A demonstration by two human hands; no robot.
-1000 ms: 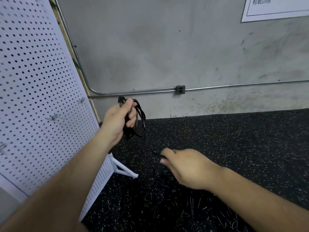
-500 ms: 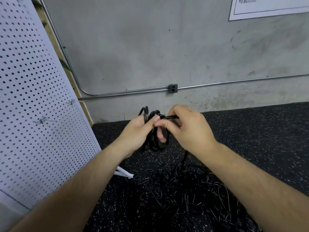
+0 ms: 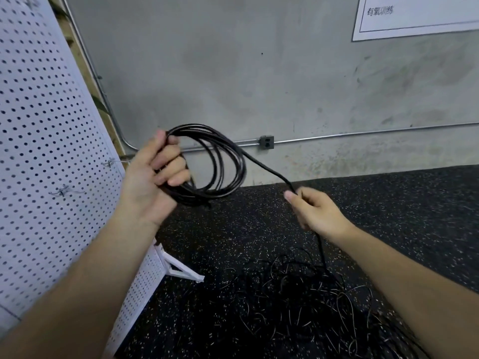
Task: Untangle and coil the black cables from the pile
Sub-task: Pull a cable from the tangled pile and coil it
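Note:
My left hand (image 3: pixel 158 177) grips a coil of black cable (image 3: pixel 228 161) with several loops, held up in front of the wall. From the coil's top a single strand (image 3: pixel 264 165) runs down to the right into my right hand (image 3: pixel 315 212), which pinches it between thumb and fingers. Below that hand the strand drops into the tangled pile of black cables (image 3: pixel 298 304) on the floor.
A white pegboard panel (image 3: pixel 49 151) on a white foot (image 3: pixel 181 268) stands close at the left. The grey concrete wall (image 3: pixel 259 73) carries a metal conduit with a junction box (image 3: pixel 267 142) and a white sign (image 3: pixel 414 14). The floor is black speckled rubber (image 3: pixel 401 203).
My hands were together at the coil half a second ago. My right hand has slid away down and to the right along the strand, and the coil now hangs wide in my left hand.

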